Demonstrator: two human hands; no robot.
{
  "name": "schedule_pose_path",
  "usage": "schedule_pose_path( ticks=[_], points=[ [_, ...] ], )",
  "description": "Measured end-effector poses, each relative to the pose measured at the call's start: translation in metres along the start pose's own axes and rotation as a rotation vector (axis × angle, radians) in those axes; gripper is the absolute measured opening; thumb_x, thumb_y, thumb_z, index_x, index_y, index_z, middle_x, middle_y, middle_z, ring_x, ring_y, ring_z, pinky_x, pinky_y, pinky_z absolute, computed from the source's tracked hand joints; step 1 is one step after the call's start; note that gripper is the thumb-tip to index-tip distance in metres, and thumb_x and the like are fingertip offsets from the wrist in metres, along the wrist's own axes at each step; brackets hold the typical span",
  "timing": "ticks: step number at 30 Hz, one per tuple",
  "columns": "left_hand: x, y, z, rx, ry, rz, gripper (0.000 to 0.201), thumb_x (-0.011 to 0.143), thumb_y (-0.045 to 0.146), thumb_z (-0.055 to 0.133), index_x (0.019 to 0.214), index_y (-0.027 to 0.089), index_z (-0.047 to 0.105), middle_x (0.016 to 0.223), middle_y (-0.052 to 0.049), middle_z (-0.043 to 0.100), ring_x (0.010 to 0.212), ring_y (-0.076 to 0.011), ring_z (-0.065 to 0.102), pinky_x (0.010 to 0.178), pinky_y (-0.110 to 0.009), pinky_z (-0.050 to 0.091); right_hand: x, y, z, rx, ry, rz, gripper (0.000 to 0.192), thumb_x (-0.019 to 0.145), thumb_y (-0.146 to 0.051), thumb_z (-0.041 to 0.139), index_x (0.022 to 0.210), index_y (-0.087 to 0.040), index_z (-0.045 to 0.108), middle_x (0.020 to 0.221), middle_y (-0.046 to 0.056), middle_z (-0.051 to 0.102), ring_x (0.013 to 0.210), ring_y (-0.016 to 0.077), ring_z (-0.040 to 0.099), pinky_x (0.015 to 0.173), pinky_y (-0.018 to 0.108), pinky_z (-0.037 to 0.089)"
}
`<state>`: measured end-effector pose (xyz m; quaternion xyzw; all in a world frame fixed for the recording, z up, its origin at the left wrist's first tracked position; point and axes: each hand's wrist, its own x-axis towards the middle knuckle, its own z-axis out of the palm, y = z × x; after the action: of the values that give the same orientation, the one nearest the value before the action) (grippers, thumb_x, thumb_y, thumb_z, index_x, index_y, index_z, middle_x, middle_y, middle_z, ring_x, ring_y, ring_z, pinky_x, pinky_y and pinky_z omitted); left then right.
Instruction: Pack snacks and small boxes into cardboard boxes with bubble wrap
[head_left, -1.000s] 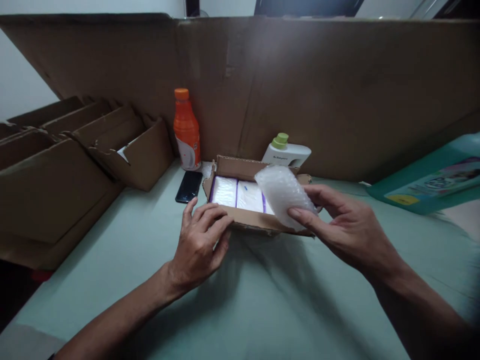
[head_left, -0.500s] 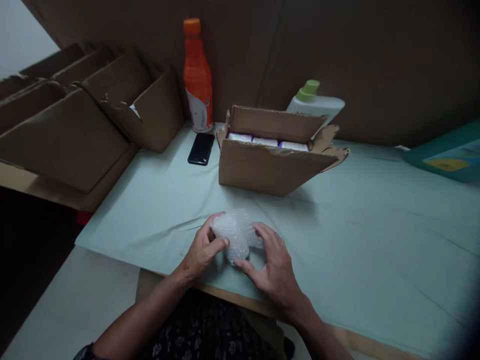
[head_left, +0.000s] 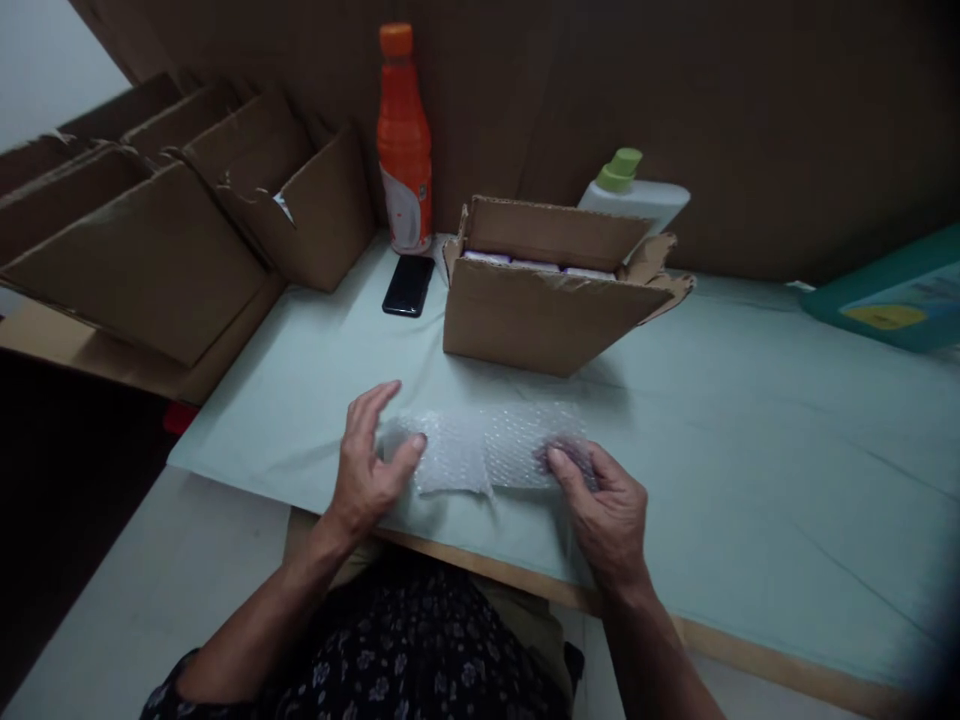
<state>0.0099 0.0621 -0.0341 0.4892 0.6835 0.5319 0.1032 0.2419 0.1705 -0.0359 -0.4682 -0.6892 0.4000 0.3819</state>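
A strip of clear bubble wrap point(head_left: 517, 445) stretches left to right between my hands, low over the cloth near the table's front edge. Its left part looks folded double, with a ragged lower edge. My right hand point(head_left: 611, 510) pinches the right end between thumb and fingers. At the other end, my left hand point(head_left: 367, 465) is open, fingers raised and spread, and its thumb tip meets the wrap's left part. Just beyond the wrap stands an open cardboard box point(head_left: 517, 320) holding several white packs with purple edges point(head_left: 536, 266).
A black phone point(head_left: 409, 285) lies by an orange bottle point(head_left: 405, 150) at the back. Behind the box is a white bottle with a green cap point(head_left: 637, 195). Cardboard bins point(head_left: 142, 260) stand left, and a teal container point(head_left: 892, 300) lies at right. Pale green cloth point(head_left: 750, 450) covers the table.
The bundled bubble wrap has opened out into a strip. My right hand has moved right with its end, while my left hand has moved left and spread its fingers.
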Motion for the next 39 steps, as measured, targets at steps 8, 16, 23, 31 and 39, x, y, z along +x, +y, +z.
schedule_pose_path(
  ticks=[8, 16, 23, 31, 39],
  points=[
    [-0.032, -0.028, 0.015, 0.446, -0.359, 0.143, 0.041, 0.092, 0.033, 0.061, 0.129, 0.015, 0.062, 0.139, -0.017, 0.058, 0.137, -0.0348, 0.047, 0.113, -0.058, 0.04, 0.001, 0.054, -0.033, -0.3, 0.111, 0.035, 0.039, 0.087, -0.049, 0.062, 0.105, -0.015, 0.07, 0.091, 0.008, 0.071, 0.08, 0.024, 0.065, 0.077, 0.04, 0.052],
    [-0.039, -0.037, -0.004, 0.408, -0.175, 0.144, 0.033, 0.095, 0.028, 0.058, 0.126, 0.017, 0.062, 0.131, -0.014, 0.063, 0.131, -0.031, 0.053, 0.109, -0.056, 0.045, -0.022, 0.044, -0.024, -0.549, 0.069, -0.189, 0.039, 0.094, -0.05, 0.059, 0.112, -0.017, 0.069, 0.093, 0.008, 0.072, 0.08, 0.023, 0.062, 0.079, 0.039, 0.048],
    [-0.044, -0.037, 0.01, 0.528, -0.366, 0.14, 0.033, 0.091, 0.023, 0.064, 0.123, 0.017, 0.065, 0.14, -0.015, 0.058, 0.138, -0.0357, 0.045, 0.113, -0.059, 0.041, -0.009, 0.035, 0.004, -0.414, -0.153, -0.18, 0.03, 0.094, -0.043, 0.055, 0.077, -0.022, 0.066, 0.088, 0.006, 0.072, 0.086, 0.0241, 0.064, 0.082, 0.04, 0.046],
    [-0.048, -0.007, -0.005, 0.036, -0.21, -0.045, 0.029, 0.095, 0.033, 0.062, 0.121, 0.021, 0.066, 0.127, -0.013, 0.067, 0.12, -0.0279, 0.062, 0.105, -0.053, 0.05, -0.034, -0.01, -0.056, -0.046, -0.049, -0.114, 0.013, 0.086, -0.031, 0.072, 0.078, -0.023, 0.065, 0.11, 0.007, 0.072, 0.109, 0.0256, 0.068, 0.097, 0.039, 0.051],
    [-0.081, 0.008, 0.017, -0.692, -0.426, -0.51, 0.111, 0.08, 0.078, 0.065, 0.161, 0.019, 0.018, 0.153, -0.024, 0.046, 0.138, -0.0364, 0.052, 0.11, -0.052, 0.047, -0.049, -0.03, -0.021, 0.332, -0.634, -0.083, 0.049, 0.089, -0.067, 0.054, 0.068, -0.022, 0.056, 0.064, 0.003, 0.061, 0.055, 0.0184, 0.06, 0.056, 0.03, 0.051]
  ],
)
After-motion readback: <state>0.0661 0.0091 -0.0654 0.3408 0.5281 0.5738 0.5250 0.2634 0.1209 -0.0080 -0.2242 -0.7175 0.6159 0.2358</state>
